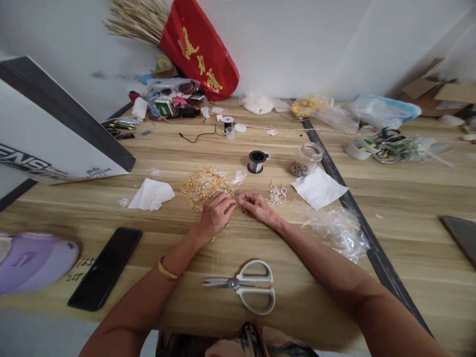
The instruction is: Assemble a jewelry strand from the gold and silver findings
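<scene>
My left hand is closed in a pinch at the near edge of a pile of gold and clear beaded pieces. A thin gold beaded strand hangs below its fingers to the table. Fingertip to fingertip with it, my right hand is also pinched; what lies between its fingers is too small to make out. Just right of that hand is a small heap of silvery ring-like pieces. Beyond the hands stands a spool of fine wire. White-handled scissors lie nearer my body, blades pointing left.
A black phone and a lilac plastic object lie to the left, below a large white box. On the right are a glass jar of beads, white paper and crumpled clear plastic. Assorted clutter lines the wall.
</scene>
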Demonstrator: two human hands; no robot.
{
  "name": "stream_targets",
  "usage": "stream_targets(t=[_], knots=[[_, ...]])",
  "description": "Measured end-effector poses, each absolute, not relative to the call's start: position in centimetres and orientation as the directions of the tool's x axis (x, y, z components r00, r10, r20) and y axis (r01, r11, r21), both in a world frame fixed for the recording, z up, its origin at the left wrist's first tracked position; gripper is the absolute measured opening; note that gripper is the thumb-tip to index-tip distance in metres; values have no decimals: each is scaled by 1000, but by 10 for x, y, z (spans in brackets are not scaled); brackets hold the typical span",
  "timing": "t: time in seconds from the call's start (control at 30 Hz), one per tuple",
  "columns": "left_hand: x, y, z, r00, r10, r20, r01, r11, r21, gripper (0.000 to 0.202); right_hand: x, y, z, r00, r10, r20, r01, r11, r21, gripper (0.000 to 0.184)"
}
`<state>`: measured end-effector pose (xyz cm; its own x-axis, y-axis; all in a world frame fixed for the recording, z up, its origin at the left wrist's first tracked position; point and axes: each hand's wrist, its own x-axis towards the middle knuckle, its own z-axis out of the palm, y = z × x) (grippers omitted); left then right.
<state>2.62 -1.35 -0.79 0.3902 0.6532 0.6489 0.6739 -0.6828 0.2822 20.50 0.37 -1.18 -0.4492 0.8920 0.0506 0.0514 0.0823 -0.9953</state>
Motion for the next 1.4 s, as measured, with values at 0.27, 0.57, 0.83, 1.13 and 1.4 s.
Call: stream_targets(t=[0.27,0.57,0.83,1.13,1.4], knots=[[27,-14,-9,386,672,632,692,-664,283,9,205,1,-6,-471,881,47,67,88,-994,30],[28,-14,-6,363,726,584,650,-646,400,11,204,3,-8,-435,898,58,74,100,-992,30],[23,-7,-10,286,776,562,631,-594,500,12,204,4,-11,-338,939,66,102,106,-989,27],[20,-5,-12,233,793,562,649,-557,517,13,207,6,-12,-258,963,85,122,119,-985,28],[17,-3,-11,207,829,520,673,-506,540,13,211,10,-17,-230,966,120,156,158,-975,25]])
